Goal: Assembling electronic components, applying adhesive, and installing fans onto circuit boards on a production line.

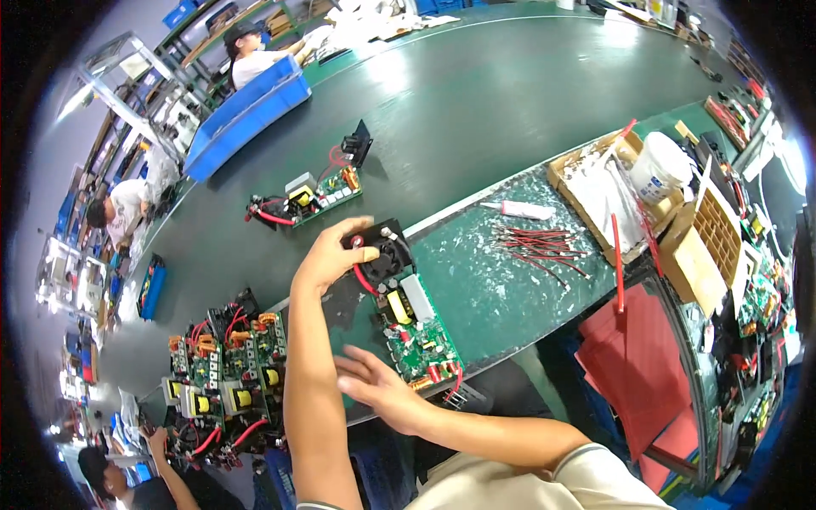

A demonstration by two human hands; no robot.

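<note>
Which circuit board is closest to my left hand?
The green board whose black fan is at your left hand; the lone board beyond and the clustered boards leftward lie farther off.

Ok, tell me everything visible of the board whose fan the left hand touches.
The green circuit board lies component side up at the bench's near edge. It carries a pale grey block, a yellow-wrapped part and small red components. A black fan stands at its far end, a thick red wire beside it. The left hand touches the fan.

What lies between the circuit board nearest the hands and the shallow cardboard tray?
A pile of red wires and a white tube, in the head view.
</note>
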